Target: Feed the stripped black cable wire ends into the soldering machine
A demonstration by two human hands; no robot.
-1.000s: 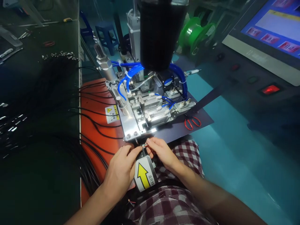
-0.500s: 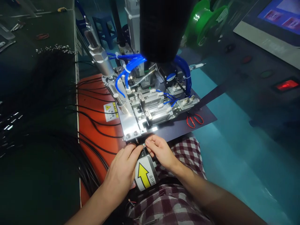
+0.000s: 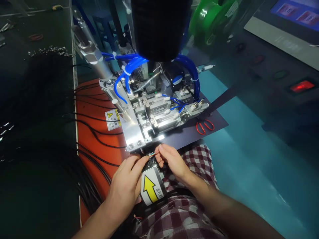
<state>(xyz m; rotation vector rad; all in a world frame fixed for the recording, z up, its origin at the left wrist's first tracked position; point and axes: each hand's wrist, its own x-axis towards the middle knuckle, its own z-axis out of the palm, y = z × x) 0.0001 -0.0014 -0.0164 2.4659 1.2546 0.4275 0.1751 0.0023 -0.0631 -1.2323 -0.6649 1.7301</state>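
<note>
Since the previous frame, the right hand (image 3: 172,162) has drawn its fingertips slightly from the left hand (image 3: 126,177), baring more thin coloured wires (image 3: 152,155), just beyond the yellow-arrow label (image 3: 150,188). Right fingertips pinch them; left fingers curl close, their grip unclear.

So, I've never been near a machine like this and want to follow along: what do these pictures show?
They come from one camera worn on the person's head, looking down. The bare right hand pinches thin coloured wires; the bare left hand is at their other end, its grip partly hidden. Before them stands a silver metal machine with blue flexible tubes. Black cables cross the orange-red surface on the left; red looped handles, probably scissors, lie on the dark plate.
</note>
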